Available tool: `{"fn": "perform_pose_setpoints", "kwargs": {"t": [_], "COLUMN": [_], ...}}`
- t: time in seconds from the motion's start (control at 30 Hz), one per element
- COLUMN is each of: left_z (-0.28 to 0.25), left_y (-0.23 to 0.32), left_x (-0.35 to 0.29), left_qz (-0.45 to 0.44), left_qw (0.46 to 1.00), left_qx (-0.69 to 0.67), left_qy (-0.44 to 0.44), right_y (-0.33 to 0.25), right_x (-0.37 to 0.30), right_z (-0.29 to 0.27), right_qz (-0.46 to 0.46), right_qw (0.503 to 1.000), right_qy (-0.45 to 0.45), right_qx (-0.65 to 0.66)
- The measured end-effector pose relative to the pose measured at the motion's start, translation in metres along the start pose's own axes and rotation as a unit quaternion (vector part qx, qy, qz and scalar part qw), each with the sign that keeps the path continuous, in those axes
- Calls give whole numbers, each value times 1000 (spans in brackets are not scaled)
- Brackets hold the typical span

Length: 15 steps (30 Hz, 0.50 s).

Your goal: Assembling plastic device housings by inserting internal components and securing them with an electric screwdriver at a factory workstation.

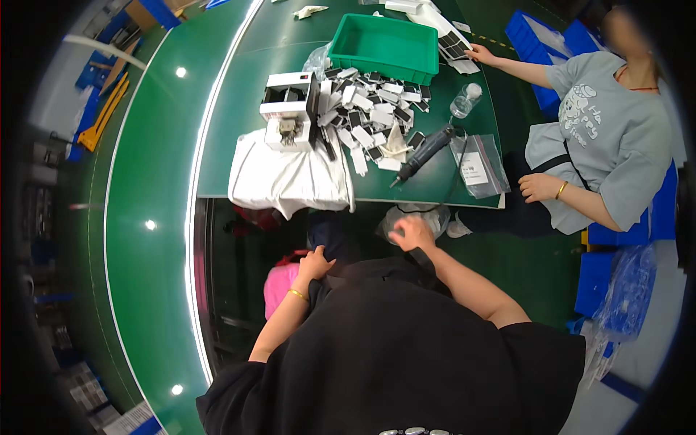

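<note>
My left hand (317, 265) lies on my dark-clothed leg, below the table's front edge, with its fingers stretched out and nothing in them. My right hand (415, 233) hangs in the air off that same edge, fingers loosely bent and a little apart; I make out nothing in it. A clear plastic bag (439, 218) lies just beyond it. On the table, the black electric screwdriver (426, 153) is nearest to the right hand. Many small white and black parts (373, 116) are piled behind it. A white-and-black machine (288, 112) stands left of the pile, on white cloth (290, 177).
A green bin (384, 47) stands behind the pile. A clear bottle (465, 100) and a zip bag with a label (478, 168) are at the table's right. There a co-worker (602, 138) touches white-and-black pieces (451, 42). Blue bins (598, 279) stand on the right.
</note>
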State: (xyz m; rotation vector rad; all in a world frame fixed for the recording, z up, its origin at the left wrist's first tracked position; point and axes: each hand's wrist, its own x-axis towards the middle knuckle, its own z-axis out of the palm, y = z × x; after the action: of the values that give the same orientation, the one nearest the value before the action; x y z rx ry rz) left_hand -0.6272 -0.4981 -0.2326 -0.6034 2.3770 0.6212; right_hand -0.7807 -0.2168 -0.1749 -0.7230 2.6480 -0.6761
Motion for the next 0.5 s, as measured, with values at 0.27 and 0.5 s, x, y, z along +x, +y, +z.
{"fn": "perform_pose_setpoints", "kwargs": {"t": [0.27,0.5], "left_z": [-73,-119], "left_y": [-76,-99], "left_x": [129,175], "left_qz": [8,113], "left_qw": [989,955], "left_qx": [21,96], "left_qy": [-147,-256], "right_y": [-16,-11], "right_x": [177,200], "right_z": [-23,-43], "right_qz": [-3,2], "right_qw": [968,977], "right_qy": [110,64], "right_qx": [-226,-203]}}
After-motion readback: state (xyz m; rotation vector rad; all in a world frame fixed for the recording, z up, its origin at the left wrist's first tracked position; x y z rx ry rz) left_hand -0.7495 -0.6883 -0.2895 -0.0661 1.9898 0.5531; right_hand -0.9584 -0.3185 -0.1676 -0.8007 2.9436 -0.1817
